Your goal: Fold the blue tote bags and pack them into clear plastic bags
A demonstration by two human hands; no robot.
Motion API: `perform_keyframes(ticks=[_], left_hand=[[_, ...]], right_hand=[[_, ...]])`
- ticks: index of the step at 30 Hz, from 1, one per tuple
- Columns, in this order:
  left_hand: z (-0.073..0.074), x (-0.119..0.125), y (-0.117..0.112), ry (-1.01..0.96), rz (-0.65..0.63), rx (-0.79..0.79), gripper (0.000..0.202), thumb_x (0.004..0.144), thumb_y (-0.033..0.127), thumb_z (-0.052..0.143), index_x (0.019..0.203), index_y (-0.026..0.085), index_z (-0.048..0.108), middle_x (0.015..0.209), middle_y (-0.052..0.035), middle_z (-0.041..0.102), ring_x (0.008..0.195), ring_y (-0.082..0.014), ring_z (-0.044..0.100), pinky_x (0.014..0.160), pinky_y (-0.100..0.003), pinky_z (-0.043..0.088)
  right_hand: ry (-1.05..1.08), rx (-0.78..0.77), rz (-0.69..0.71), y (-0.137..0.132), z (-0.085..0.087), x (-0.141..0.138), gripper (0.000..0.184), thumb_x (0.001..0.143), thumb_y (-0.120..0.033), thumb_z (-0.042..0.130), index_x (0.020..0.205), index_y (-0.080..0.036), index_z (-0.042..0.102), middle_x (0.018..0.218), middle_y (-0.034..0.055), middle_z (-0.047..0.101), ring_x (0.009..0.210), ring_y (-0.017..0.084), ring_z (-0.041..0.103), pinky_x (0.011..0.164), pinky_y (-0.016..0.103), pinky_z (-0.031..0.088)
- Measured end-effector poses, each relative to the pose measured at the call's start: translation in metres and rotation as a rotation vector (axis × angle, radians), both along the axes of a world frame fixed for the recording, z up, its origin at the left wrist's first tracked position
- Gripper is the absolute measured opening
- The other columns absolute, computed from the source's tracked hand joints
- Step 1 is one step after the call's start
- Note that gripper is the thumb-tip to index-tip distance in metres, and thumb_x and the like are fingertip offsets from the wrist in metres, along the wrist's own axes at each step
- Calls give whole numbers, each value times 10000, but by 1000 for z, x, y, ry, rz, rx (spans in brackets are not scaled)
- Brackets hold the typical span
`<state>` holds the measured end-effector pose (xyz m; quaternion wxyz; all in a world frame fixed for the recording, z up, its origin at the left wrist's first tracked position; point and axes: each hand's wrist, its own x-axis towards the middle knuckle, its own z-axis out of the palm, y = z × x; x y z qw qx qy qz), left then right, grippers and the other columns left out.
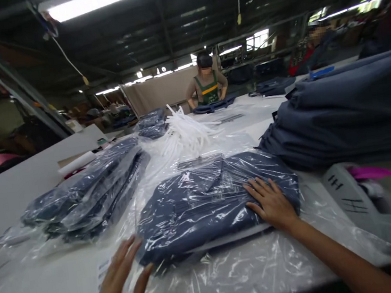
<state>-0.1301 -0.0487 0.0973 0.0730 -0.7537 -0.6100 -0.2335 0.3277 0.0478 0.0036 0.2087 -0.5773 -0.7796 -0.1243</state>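
Note:
A folded dark blue garment in a clear plastic bag (202, 202) lies on the white table (25, 181) right in front of me. My right hand (272, 203) rests flat on the bag's right part, fingers spread. My left hand (118, 284) hovers open by the bag's near left corner, fingers stretched out, close to the plastic; whether it touches I cannot tell.
A pile of bagged blue garments (87, 193) lies to the left. A tall stack of unbagged blue fabric (347, 108) sits at the right, a grey iron-like device (362, 202) before it. White plastic strips (186, 131) lie behind. A person (207, 85) stands at the far end.

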Motion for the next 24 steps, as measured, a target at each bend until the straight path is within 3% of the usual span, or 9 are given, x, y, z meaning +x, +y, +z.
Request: perform_keyframes(ticks=[2,4,7,9,13,17,21,24], left_hand=[[-4,48,32,97,-160,62,594,934,445,480,1507,356,352,1573,-19,380,1465,-302,311,1184,-580,300],[-25,74,66,203,-229,23,579,944,465,479,1489,286,405,1584,-68,356,1479,-325,267,1184,-608,256],[-64,76,104,240,-254,-55,564,962,454,450,1475,220,435,1565,-135,372,1457,-326,319,1165,-570,297],[-80,69,117,240,-259,-73,530,981,419,406,1472,224,439,1556,-129,391,1457,-312,324,1177,-569,264],[-84,69,116,221,-266,-32,524,992,414,372,1473,216,433,1556,-120,397,1468,-299,305,1185,-557,238],[-86,73,99,180,-282,35,454,1008,338,327,1395,204,524,1524,-100,455,1460,-264,328,1202,-505,221],[-91,64,87,126,-346,-15,453,1003,352,335,1373,177,530,1495,-110,493,1422,-246,395,1174,-451,300],[-88,56,84,195,-438,-84,535,970,454,406,1429,186,462,1520,-114,459,1414,-267,405,1187,-473,269]], right_hand=[[0,-7,18,-3,3,4,596,984,-529,437,1500,-233,404,1543,120,405,1436,326,328,1160,599,218],[-15,-14,66,-6,4,11,610,980,-523,456,1510,-230,383,1563,119,369,1450,321,300,1169,589,201],[-52,-39,163,-7,6,21,598,987,-493,464,1511,-219,376,1575,109,350,1466,309,266,1185,571,171],[-49,-63,188,-5,8,24,582,995,-464,463,1511,-212,374,1573,104,356,1468,297,264,1192,559,163],[-11,-104,195,-12,22,18,546,1008,-403,452,1505,-186,381,1587,102,328,1482,275,232,1201,523,181],[18,-86,274,-60,29,11,497,1020,-388,428,1473,-183,432,1591,87,324,1502,256,173,1213,516,167],[-1,-240,362,-116,3,31,508,983,-448,506,1442,-232,482,1540,77,420,1476,264,261,1203,533,205],[15,-332,164,-144,-18,58,498,998,-424,468,1460,-238,461,1538,84,419,1443,270,338,1181,530,265]])
